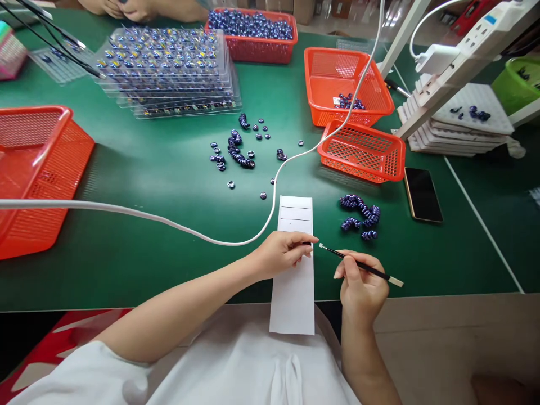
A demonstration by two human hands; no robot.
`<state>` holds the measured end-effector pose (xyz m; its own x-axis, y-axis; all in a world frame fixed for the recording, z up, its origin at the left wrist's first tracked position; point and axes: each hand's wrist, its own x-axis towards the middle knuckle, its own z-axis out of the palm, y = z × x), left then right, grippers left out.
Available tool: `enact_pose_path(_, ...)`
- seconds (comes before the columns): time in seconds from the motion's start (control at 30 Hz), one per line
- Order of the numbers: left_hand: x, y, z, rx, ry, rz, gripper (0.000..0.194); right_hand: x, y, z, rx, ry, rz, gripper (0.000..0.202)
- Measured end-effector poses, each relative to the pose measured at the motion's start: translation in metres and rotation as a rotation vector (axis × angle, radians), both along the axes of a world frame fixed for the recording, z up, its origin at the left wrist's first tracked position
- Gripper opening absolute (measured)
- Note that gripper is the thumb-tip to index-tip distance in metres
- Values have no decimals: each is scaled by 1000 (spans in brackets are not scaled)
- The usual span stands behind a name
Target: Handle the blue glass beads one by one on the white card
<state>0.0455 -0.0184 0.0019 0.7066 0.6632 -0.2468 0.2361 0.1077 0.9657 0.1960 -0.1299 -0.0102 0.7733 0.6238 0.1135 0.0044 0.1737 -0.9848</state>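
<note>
My left hand (287,250) is closed in a pinch over a white paper strip (292,304) with ruled lines. A small dark piece, mostly covered by the fingers, shows between finger and thumb. My right hand (365,281) grips a slim black pen-like tool (371,269) with a pale rear end. At the tool's front is a tiny whitish tip, just right of my left fingertips and apart from them. Beyond the right hand lie coiled rows of shiny dark-blue rings (354,203). More loose dark rings (240,160) are scattered past the strip.
A white cable (202,235) crosses the green table. Orange baskets (42,225) (363,152) stand left and right. Stacked clear trays of striped pieces (169,73), a full red basket (261,50) and another person's hands (130,8) are at the back. A phone (423,194) lies right.
</note>
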Motion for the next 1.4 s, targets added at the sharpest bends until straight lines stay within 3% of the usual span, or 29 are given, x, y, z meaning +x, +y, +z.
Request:
enact_pose_path(0.2,-4,2,4,9,43,-52,35,0,-1,0,-4,-3,18,11)
enact_pose_path(0.37,-5,3,4,116,37,-102,34,-1,-2,-1,-21,-51,59,10)
enact_pose_path(0.63,-4,-3,-6,606,111,-61,20,-5,-6,1,-99,-147,81,8)
enact_pose_path(0.73,-3,-5,-10,705,144,-43,18,-6,-7,1,-93,-193,105,6)
enact_pose_path(1.4,-3,-6,-10,768,172,-61,15,-7,-9,-3,-171,-332,144,6)
